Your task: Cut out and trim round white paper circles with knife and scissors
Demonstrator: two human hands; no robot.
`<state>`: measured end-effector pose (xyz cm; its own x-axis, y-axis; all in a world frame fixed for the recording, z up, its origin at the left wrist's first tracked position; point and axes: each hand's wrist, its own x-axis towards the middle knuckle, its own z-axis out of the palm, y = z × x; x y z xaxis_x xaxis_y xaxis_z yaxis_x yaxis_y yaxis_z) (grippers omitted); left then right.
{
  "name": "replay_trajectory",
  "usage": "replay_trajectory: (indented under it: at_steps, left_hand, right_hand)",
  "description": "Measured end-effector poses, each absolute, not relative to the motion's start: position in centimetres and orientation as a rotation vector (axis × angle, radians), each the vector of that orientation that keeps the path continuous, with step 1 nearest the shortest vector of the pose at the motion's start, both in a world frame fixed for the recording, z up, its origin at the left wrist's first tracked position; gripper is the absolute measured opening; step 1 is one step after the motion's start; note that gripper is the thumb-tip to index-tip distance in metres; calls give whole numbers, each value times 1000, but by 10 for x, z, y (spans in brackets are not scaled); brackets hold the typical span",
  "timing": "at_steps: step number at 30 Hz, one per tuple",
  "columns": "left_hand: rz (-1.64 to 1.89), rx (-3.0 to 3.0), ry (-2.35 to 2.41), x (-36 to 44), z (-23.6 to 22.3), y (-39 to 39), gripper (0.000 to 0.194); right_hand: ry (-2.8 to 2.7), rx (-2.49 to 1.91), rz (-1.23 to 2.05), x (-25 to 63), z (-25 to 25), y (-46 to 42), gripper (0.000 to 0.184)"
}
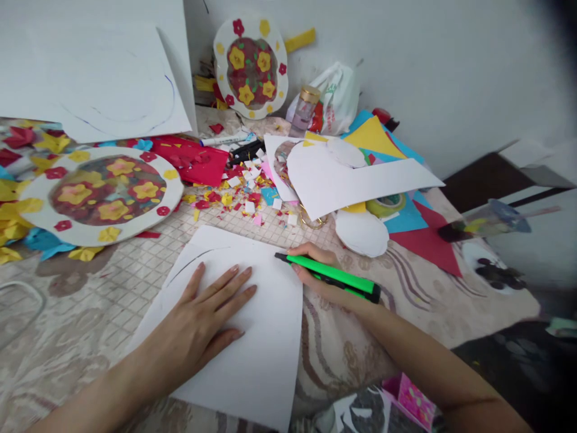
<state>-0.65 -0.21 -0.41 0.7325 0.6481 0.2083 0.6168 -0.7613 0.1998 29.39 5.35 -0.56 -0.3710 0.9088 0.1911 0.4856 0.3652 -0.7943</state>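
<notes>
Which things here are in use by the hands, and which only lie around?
In use: white paper sheet under left hand; green marker pen in right hand.
Lying around: round flower-decorated paper plate, paper scraps, small glass bottle.

A plain white wall stood behind the work surface, evenly lit by soft daylight — no harsh shadows. A patterned beige cloth covered the surface, and dark wooden furniture sat at right.
</notes>
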Motion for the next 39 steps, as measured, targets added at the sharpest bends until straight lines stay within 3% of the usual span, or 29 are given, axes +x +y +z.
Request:
replay_trajectory:
  at_steps: [11, 23, 39]
  left_hand:
    - [429, 2823, 1041, -5, -6, -4, 57]
    - [415, 2793, 1069, -3, -5, -6, 59]
    - [421, 2782, 1080, -3, -9, -8, 58]
  right_hand:
    - [-1963, -1258, 1044, 291, 25, 51, 22]
    - [-2174, -1075, 742, 294, 22, 49, 22]
    - [-2253, -1075, 615, 296, 31, 42, 19]
